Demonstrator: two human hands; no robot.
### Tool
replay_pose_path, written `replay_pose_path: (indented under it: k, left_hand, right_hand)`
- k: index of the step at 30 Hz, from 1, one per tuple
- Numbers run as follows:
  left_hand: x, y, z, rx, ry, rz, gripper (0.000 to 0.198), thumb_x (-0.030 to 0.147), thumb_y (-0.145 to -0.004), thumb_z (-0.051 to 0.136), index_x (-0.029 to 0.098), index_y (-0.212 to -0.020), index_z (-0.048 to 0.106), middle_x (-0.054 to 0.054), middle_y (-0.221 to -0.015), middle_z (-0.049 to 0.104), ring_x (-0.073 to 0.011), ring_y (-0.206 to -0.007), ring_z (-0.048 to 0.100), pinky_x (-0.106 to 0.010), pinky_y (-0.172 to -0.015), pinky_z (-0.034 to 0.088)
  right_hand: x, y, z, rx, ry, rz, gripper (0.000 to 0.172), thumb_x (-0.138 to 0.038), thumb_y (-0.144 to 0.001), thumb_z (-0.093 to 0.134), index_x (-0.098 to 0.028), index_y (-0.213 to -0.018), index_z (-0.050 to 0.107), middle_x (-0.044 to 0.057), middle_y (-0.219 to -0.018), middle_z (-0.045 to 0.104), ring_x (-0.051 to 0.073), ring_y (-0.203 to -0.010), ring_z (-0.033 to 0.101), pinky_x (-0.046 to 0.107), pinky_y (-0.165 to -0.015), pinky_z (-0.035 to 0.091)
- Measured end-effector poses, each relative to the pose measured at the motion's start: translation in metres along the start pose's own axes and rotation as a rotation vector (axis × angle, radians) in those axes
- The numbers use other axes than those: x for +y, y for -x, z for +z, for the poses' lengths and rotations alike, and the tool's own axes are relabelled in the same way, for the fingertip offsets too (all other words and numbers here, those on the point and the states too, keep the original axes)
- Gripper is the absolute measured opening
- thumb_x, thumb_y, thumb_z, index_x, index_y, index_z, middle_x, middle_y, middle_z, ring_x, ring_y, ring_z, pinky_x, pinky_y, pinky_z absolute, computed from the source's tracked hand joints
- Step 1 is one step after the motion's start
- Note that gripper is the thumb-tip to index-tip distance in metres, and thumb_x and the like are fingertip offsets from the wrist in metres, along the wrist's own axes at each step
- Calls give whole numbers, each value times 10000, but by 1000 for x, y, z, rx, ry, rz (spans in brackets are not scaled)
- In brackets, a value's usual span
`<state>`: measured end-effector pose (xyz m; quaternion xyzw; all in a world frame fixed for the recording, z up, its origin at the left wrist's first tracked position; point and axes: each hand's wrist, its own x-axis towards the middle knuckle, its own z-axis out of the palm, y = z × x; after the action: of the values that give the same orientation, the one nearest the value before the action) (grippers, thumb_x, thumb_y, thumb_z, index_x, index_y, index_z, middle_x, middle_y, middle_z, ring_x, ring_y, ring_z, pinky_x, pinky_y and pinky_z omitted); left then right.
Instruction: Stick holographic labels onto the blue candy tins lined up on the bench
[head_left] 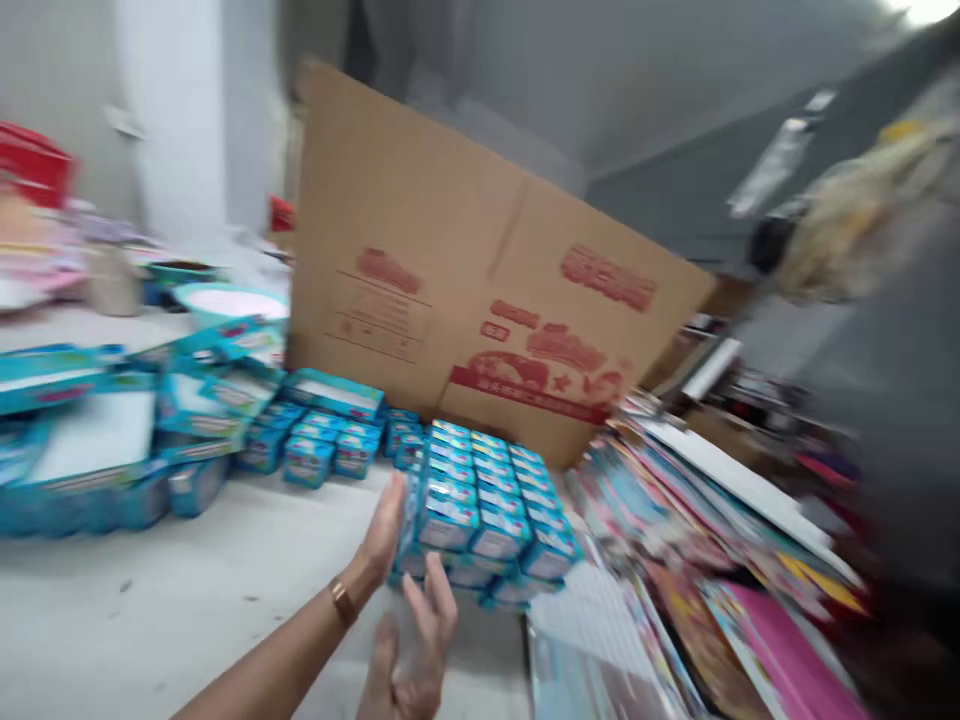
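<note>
A tight block of several small blue boxes [487,500], stacked in layers, stands on the white table [187,590]. My left hand [382,530], a gold bracelet on its wrist, lies flat against the block's left side with its fingers stretched out. At the bottom, my right hand [412,650] is held up in front of the block's near face, fingers apart and holding nothing. The whole picture is smeared by motion.
A large flattened brown cardboard carton [450,270] with red print leans behind the block. More small blue boxes [322,450] and open blue display trays [90,450] lie to the left. Colourful flat packets [712,560] are stacked at the right. A teal bowl [229,300] sits farther back.
</note>
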<state>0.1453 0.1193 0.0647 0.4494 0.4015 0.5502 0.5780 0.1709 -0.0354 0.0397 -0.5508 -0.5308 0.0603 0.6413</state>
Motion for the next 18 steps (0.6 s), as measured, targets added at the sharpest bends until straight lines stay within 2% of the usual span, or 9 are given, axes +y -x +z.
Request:
replay_pose_path:
  k: [3, 6, 8, 9, 10, 12, 15, 17, 18]
  left_hand:
    - [9, 25, -72, 127, -12, 61, 693, 638, -886, 618, 194, -1414, 546, -211, -1528, 546, -341, -1431, 509, -512, -1146, 449]
    - [29, 52, -159, 307, -116, 197, 696, 578, -857, 693, 211, -1422, 517, -189, -1485, 581, -338, -1424, 511, -509, -1143, 444]
    - [49, 62, -216, 463, -261, 299, 674, 559, -892, 658, 221, -1448, 482, -182, -1465, 587, -337, -1394, 534, -522, -1123, 452]
    - [59, 63, -242, 540, -353, 359, 671, 546, -904, 646, 216, -1461, 470, -184, -1462, 584, -336, -1383, 540, -525, -1125, 446]
    - [69, 61, -266, 611, -461, 424, 678, 535, -910, 639, 202, -1474, 461, -191, -1464, 576, -339, -1378, 538, -529, -1135, 431]
    - [86, 50, -309, 685, -766, 550, 689, 518, -922, 607, 145, -1483, 461, -227, -1469, 555, -370, -1390, 506, -554, -1148, 398]
    - [105, 24, -354, 557, -1221, 614, 553, 437, -941, 519, 126, -1396, 569, -238, -1416, 605, -444, -1404, 454, -678, -1146, 308]
    - [117, 10, -371, 437, -1330, 605, 388, 363, -928, 495, 188, -1210, 695, -183, -1246, 721, -446, -1353, 506, -731, -1145, 249]
    - [122, 8, -376, 403, -1335, 603, 322, 346, -923, 494, 216, -1100, 729, -152, -1146, 760, -428, -1312, 546, -731, -1156, 231]
  right_hand:
    - [7, 7, 28, -142, -182, 145, 297, -359, -1026, 530, -253, -1282, 638, 180, -1323, 646, 364, -1220, 645, 617, -1039, 513]
    - [-3, -15, 94, -409, -291, 246, 450, -432, -1023, 530, -197, -1407, 548, 177, -1250, 691, 313, -1145, 696, 488, -930, 597]
    - [-22, -39, 145, -564, -219, 137, 711, -422, -942, 662, -193, -1556, 388, 193, -1400, 613, 331, -1280, 621, 495, -974, 576]
    - [-32, -53, 170, -577, -141, 28, 822, -399, -895, 720, -183, -1588, 336, 211, -1487, 537, 351, -1371, 540, 530, -1047, 525]
    - [-44, -67, 194, -564, -47, -87, 858, -379, -868, 749, -165, -1590, 339, 227, -1535, 479, 373, -1436, 459, 572, -1119, 450]
    - [-65, -95, 237, -549, 132, -304, 779, -341, -880, 739, -168, -1561, 404, 220, -1622, 362, 389, -1531, 288, 628, -1206, 289]
    - [-93, -129, 284, -641, 320, -476, 525, -263, -886, 734, -164, -1382, 595, 191, -1677, 282, 400, -1576, 147, 713, -1213, 111]
    - [-107, -143, 294, -717, 354, -481, 296, -248, -893, 730, -166, -1174, 690, 170, -1652, 354, 395, -1568, 190, 747, -1192, 86]
    - [-112, -147, 291, -724, 331, -469, 208, -262, -902, 723, -174, -1090, 706, 155, -1625, 409, 384, -1560, 228, 745, -1192, 100]
